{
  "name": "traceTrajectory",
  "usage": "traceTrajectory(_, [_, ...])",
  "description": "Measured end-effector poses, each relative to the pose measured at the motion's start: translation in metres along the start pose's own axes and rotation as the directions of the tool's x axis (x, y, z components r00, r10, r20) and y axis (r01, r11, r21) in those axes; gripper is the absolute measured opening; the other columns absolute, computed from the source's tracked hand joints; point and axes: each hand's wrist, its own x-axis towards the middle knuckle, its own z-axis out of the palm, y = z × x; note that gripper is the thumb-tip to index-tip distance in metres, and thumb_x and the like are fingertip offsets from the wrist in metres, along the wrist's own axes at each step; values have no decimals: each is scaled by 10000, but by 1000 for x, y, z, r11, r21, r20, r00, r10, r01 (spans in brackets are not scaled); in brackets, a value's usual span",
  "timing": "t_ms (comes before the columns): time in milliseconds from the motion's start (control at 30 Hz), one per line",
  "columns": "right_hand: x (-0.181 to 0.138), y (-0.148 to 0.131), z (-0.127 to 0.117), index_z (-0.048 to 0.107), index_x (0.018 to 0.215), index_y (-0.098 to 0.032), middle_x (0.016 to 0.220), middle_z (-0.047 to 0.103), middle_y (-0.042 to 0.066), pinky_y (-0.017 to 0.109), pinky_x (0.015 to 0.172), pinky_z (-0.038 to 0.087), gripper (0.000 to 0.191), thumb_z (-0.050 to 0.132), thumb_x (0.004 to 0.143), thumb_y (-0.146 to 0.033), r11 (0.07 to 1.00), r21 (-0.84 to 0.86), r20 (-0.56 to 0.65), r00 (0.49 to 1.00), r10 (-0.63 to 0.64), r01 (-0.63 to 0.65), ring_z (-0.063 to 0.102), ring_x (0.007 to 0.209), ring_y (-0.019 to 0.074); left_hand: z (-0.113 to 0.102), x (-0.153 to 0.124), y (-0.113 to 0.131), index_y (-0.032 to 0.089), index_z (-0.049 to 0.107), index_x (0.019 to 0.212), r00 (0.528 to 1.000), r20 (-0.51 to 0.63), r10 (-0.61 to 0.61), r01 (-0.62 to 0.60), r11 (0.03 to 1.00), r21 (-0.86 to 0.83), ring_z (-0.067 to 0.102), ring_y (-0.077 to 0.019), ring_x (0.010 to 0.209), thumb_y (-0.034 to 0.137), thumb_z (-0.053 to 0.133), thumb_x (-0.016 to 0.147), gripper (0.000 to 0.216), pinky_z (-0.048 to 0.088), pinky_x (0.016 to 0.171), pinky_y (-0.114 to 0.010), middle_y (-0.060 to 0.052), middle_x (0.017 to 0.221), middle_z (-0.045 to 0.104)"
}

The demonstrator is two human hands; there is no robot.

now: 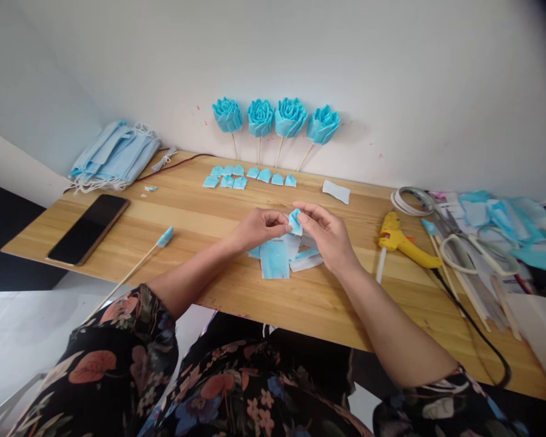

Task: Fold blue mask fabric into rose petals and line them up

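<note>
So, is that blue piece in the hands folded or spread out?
Folded, at least partly: the blue fabric piece, pinched between left hand and right hand, shows slanting creases, unlike the flat blue rectangle below.

Folded piece (295,221) of matt, perhaps nonwoven cloth.

Left hand (260,229) and right hand (331,240) close together — thumbs almost meeting.
Each has its thumb drawn toward the index finger in a light pinch, the right hand's other fingers loosely bent; the left forearm (195,273) and right forearm (391,331), both bare — slant inward.
</note>
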Motion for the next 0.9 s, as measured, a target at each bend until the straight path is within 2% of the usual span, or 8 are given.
traceTrajectory(167, [0,4,0,748,1073,-237,749,622,-24,247,586,449,335,744,784,-408,999,-42,-9,1000,-18,18,519,639,106,2,1,-3,150,603,687,999,17,50,-51,995,89,460,-75,600,313,656,765,189,368,590,-226,17,656,569])
traceTrajectory(233, [0,4,-1,753,1059,-245,787,658,-6,266,635,483,299,700,831,-431,998,-52,-40,998,-37,35,560,685,124,2,1,-4,150,598,681,998,-3,64,-63,994,92,458,-74,594,301,652,770,183,364,586,-228,17,654,569])
traceTrajectory(333, [0,2,-2,754,1064,-270,934,718,23,324,805,527,300,612,903,-479,998,-23,-45,998,-52,51,641,863,162,1,2,-5,147,607,699,997,-47,64,-60,995,85,439,-70,573,304,656,784,185,338,560,-225,25,628,546])
traceTrajectory(467, [0,2,-2,748,1078,-281,992,734,26,370,891,531,311,651,873,-494,1000,18,8,1000,-23,23,661,944,183,0,4,-6,149,608,733,991,-121,53,-46,997,57,444,-74,557,319,648,806,189,327,534,-224,27,613,543])
traceTrajectory(600, [1,8,-1,727,1125,-271,966,734,16,344,801,548,370,751,788,-423,1000,22,50,999,13,-14,658,873,175,-1,4,-6,153,592,712,989,-131,67,-64,998,27,442,-69,555,318,650,812,201,340,539,-221,32,613,540])
traceTrajectory(733, [1,13,-1,730,1113,-252,888,710,-1,293,705,520,340,743,791,-360,1000,-16,19,1000,-12,12,624,777,140,-2,4,-4,154,577,715,990,-111,87,-87,996,10,410,-60,526,393,640,839,276,319,516,-218,37,601,515])
traceTrajectory(900, [-1,9,1,715,1159,-234,842,699,-1,277,642,503,376,729,794,-326,997,-75,55,998,-27,31,611,731,133,-1,4,-1,150,603,787,990,-103,101,-106,993,-50,424,-63,538,429,695,796,293,324,525,-215,43,604,519])
